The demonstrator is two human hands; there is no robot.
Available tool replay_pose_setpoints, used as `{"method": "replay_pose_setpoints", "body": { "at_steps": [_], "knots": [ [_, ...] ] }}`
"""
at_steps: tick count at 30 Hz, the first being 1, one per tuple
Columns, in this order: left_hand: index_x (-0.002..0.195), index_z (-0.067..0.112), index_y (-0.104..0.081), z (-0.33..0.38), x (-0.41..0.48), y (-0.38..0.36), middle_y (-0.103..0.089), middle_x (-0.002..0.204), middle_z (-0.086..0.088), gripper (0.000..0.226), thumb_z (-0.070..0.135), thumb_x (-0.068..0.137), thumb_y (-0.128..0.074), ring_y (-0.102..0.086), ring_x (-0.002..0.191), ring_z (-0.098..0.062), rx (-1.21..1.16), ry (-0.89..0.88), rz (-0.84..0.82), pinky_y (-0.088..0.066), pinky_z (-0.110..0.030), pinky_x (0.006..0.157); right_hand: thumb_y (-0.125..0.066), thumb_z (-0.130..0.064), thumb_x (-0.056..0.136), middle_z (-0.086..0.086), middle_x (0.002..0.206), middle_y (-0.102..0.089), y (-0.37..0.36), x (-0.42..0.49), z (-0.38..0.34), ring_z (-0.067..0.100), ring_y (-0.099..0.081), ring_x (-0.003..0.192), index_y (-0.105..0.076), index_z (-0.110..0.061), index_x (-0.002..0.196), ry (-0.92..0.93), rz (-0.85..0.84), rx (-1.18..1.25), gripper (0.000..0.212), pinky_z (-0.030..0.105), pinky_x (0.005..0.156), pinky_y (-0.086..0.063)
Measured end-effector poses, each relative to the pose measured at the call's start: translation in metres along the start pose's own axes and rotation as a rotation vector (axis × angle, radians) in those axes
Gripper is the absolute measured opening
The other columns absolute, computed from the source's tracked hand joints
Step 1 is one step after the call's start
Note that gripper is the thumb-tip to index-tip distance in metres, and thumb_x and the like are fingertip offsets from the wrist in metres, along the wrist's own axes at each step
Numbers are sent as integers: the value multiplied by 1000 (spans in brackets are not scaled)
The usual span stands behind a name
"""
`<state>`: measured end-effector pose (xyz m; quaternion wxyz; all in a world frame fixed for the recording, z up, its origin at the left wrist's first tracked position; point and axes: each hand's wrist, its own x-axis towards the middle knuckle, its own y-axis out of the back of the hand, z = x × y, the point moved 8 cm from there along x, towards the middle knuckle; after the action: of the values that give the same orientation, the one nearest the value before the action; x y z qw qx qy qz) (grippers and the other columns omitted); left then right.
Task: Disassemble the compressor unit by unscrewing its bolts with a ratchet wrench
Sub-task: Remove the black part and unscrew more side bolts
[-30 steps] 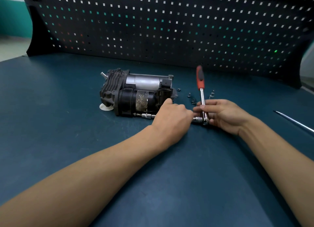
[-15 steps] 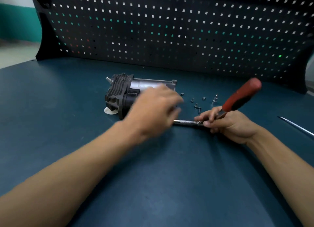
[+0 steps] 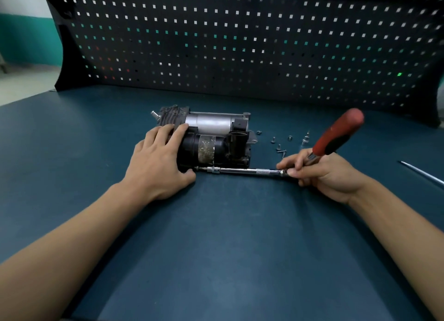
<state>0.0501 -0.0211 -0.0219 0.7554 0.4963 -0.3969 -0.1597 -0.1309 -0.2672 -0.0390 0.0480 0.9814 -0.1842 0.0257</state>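
My left hand (image 3: 158,162) lies flat and open over the dark finned end of the compressor (image 3: 211,138), palm pressing it down onto the table (image 3: 216,248), gripping nothing. My right hand (image 3: 322,174) is clenched around the head of the ratchet (image 3: 336,134), whose red handle tilts up and away from my knuckles. From that hand a long extension (image 3: 242,171) runs low over the table toward my left thumb, and its tip seems to sit on a bolt at the near bottom edge of the compressor, though I cannot see the bolt head itself. To do this turn well, I judge I should keep the extension in line with the bolt, push gently along it so the bit does not ride out, and bear down harder with my left hand so the unit does not roll as I swing the handle. Loose screws (image 3: 280,147) lie just beyond my right fingers; I should keep the swing clear of them.
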Motion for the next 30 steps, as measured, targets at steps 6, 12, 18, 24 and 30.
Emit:
{"method": "replay_pose_setpoints", "body": {
  "at_steps": [6, 12, 18, 24, 30],
  "knots": [
    [151, 31, -18, 3, -1, -6, -25, 154, -5, 99, 60, 63, -52, -18, 143, -30, -13, 59, 22, -27, -50, 114, -75, -5, 62, 7, 94, -76, 0, 0, 0, 8, -66, 74, -62, -22, 53, -12, 11, 22, 23, 17, 51, -44],
    [150, 31, -20, 4, 0, -10, -24, 154, -7, 97, 56, 67, -63, -16, 144, -29, -29, 101, 57, -26, -51, 115, -73, -3, 64, 7, 94, -76, 1, 0, 1, 8, -67, 77, -61, -22, 53, -22, 21, 26, 25, 17, 51, -44],
    [150, 36, -20, -2, -1, -9, -25, 154, -2, 94, 54, 71, -67, -16, 145, -25, -44, 90, 53, -26, -52, 115, -71, -2, 66, 7, 93, -76, 4, 2, 3, 7, -69, 79, -62, -22, 54, -32, 55, 57, 25, 16, 49, -45],
    [151, 41, -20, -6, -3, -5, -26, 153, 1, 95, 63, 70, -65, -19, 144, -21, -63, 91, 60, -25, -50, 115, -72, -5, 65, 6, 94, -76, 8, 3, 4, 11, -72, 91, -63, -23, 56, -39, 82, 77, 22, 17, 48, -45],
    [151, 43, -11, 5, 0, -13, -15, 157, -5, 117, 89, 55, -60, -7, 148, -27, -62, 125, -72, -18, -54, 118, -72, -12, 71, 6, 93, -77, 9, 2, 4, 13, -73, 93, -68, -16, 83, -40, 143, 109, 13, 17, 46, -45]
  ]
}}
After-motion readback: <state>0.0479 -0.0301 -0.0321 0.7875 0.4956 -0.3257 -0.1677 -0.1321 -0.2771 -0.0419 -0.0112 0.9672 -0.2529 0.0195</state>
